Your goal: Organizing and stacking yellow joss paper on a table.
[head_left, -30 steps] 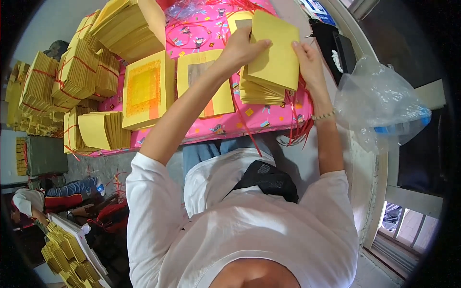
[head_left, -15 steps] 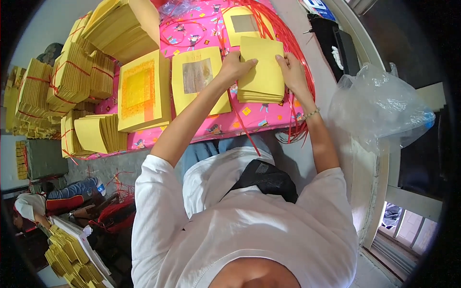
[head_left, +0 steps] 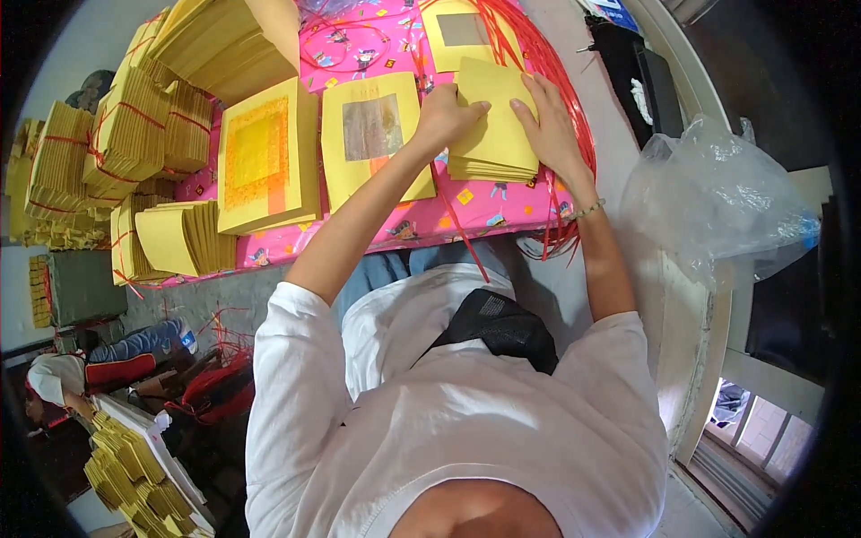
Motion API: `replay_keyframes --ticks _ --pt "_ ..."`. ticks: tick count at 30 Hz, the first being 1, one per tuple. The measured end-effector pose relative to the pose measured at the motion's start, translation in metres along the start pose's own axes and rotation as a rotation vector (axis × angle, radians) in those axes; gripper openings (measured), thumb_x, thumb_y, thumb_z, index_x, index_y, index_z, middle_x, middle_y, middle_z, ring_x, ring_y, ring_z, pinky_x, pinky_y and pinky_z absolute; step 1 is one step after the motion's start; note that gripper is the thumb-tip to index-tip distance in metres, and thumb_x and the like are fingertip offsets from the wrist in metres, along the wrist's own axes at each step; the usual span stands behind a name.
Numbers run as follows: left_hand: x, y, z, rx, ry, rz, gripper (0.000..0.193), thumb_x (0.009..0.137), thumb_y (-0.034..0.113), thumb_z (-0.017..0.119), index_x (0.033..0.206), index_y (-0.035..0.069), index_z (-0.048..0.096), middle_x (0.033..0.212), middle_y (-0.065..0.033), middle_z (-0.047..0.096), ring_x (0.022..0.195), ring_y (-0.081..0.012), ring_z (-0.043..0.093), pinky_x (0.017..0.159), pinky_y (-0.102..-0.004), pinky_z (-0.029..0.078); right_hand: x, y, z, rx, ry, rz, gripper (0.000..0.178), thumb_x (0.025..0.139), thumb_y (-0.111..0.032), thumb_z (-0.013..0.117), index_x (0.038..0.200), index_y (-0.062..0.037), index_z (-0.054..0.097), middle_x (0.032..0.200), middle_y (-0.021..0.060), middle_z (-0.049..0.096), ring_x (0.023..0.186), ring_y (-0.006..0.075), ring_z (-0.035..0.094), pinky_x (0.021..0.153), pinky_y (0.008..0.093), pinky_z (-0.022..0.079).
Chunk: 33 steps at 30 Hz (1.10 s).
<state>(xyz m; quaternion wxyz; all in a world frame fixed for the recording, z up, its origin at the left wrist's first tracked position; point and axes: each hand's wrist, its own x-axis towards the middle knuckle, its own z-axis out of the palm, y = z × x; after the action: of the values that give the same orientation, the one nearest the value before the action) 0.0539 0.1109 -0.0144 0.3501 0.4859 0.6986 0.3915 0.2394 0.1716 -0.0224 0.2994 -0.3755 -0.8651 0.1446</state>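
A small stack of folded yellow paper (head_left: 496, 143) lies near the pink table's front edge, its layers fanned slightly at the near side. My left hand (head_left: 446, 118) grips its left edge, thumb on top and fingers curled at the side. At its upper right, my right hand (head_left: 552, 125) holds the other edge, thumb and fingers pressing on the top sheet. To the left of my left hand lies yellow paper with a silver-grey square (head_left: 370, 130). A similar silver-squared sheet (head_left: 459, 30) sits behind the stack. Farther left is a thick pile with an orange-and-gold square (head_left: 257, 152).
Bundles of yellow paper (head_left: 134, 125) tied with red string crowd the table's left. Red plastic strands (head_left: 569, 99) run along the right edge of the pink patterned tablecloth (head_left: 359, 235). A clear plastic bag (head_left: 717, 206) is at right. Another person (head_left: 58, 381) works at lower left.
My right hand has shifted up and inward, more over the stack's top. The stack has turned slightly and moved a little right. My left hand stays on its left edge.
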Motion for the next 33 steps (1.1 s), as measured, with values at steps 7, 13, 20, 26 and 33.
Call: replay_keyframes --ticks 7,13,20,26,33 --pt "-0.012 0.010 0.005 0.258 0.180 0.189 0.064 0.074 0.027 0.075 0.121 -0.004 0.045 0.095 -0.0239 0.064 0.087 -0.0346 0.064 0.074 -0.0407 0.052 -0.007 -0.004 0.006 -0.077 -0.103 0.073 0.054 0.096 -0.031 0.048 0.138 0.0005 0.036 0.143 0.0227 0.031 0.130 0.0378 0.035 0.107 0.0424 0.030" --pt "-0.019 -0.014 0.013 0.540 0.410 0.578 0.055 0.079 0.025 0.070 0.122 0.001 0.048 0.116 -0.0228 0.052 0.106 -0.0379 0.049 0.086 -0.0446 0.045 -0.008 0.001 0.013 -0.075 -0.100 0.051 0.057 0.094 -0.033 0.049 0.138 -0.0008 0.034 0.144 0.0222 0.027 0.126 0.0418 0.038 0.103 0.0470 0.034" --pt "-0.016 -0.033 0.024 0.310 0.318 0.641 0.030 0.087 0.021 0.060 0.114 0.008 0.060 0.122 -0.0194 0.050 0.112 -0.0378 0.044 0.097 -0.0447 0.038 -0.012 0.014 0.022 -0.010 -0.047 0.006 0.053 0.095 -0.031 0.048 0.137 -0.0015 0.035 0.142 0.0227 0.029 0.127 0.0409 0.033 0.105 0.0484 0.029" --pt "-0.019 -0.032 0.023 0.251 0.276 0.593 0.031 0.088 0.022 0.058 0.116 0.008 0.059 0.124 -0.0202 0.050 0.116 -0.0381 0.043 0.098 -0.0446 0.038 -0.011 0.019 0.026 0.068 -0.004 -0.011 0.052 0.095 -0.032 0.049 0.136 -0.0029 0.037 0.140 0.0215 0.031 0.129 0.0386 0.031 0.106 0.0469 0.026" --pt "-0.008 -0.030 0.011 0.225 0.234 0.579 0.033 0.091 0.023 0.054 0.119 0.004 0.057 0.116 -0.0195 0.056 0.110 -0.0335 0.051 0.096 -0.0404 0.040 0.000 0.016 0.013 0.158 0.000 -0.020 0.051 0.093 -0.031 0.053 0.132 -0.0016 0.042 0.138 0.0216 0.035 0.130 0.0368 0.032 0.107 0.0453 0.025"
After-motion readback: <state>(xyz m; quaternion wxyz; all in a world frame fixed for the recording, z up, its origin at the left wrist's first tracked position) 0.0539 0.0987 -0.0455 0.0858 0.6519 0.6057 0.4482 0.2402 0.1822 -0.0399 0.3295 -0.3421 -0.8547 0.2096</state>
